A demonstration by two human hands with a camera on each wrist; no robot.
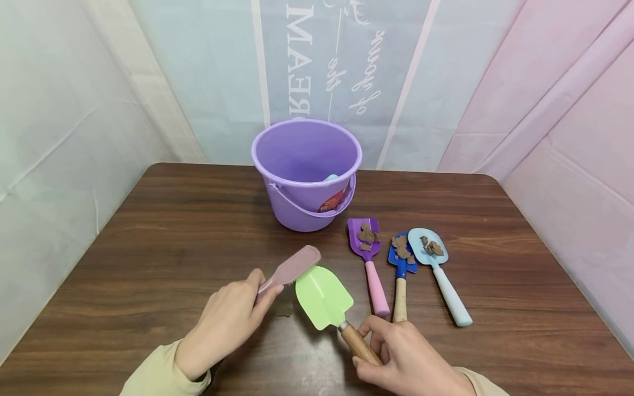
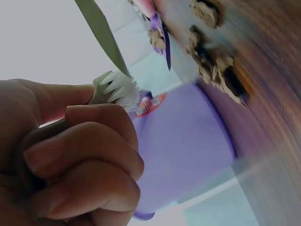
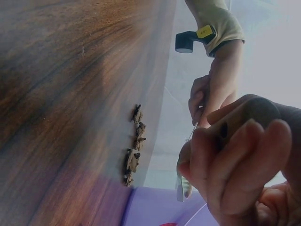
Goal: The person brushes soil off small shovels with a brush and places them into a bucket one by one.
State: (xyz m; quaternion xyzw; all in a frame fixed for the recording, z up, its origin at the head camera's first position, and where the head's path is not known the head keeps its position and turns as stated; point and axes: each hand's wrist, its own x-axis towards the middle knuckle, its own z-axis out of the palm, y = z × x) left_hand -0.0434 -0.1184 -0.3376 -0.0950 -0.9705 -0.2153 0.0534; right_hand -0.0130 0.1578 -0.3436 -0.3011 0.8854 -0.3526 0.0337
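My left hand [image 1: 225,319] grips a pink brush [image 1: 297,265] by its handle. In the left wrist view its white bristles [image 2: 123,90] face down and meet the tip of a light green toy shovel [image 2: 101,33]. My right hand [image 1: 403,352] holds that shovel's wooden handle [image 1: 360,344]; the shovel blade [image 1: 324,297] is raised above the table and looks bare on top. Brown clumps of dirt [image 3: 134,160] lie in a row on the table beneath, mostly hidden by the shovel and hands in the head view.
A purple bucket [image 1: 307,206] stands at the back, with something pale blue inside. To the right lie a purple shovel [image 1: 354,236], a blue shovel [image 1: 400,270] and a light blue shovel [image 1: 448,291], each bearing brown clumps. Fabric curtains [image 1: 218,82] surround the wooden table [image 1: 173,231].
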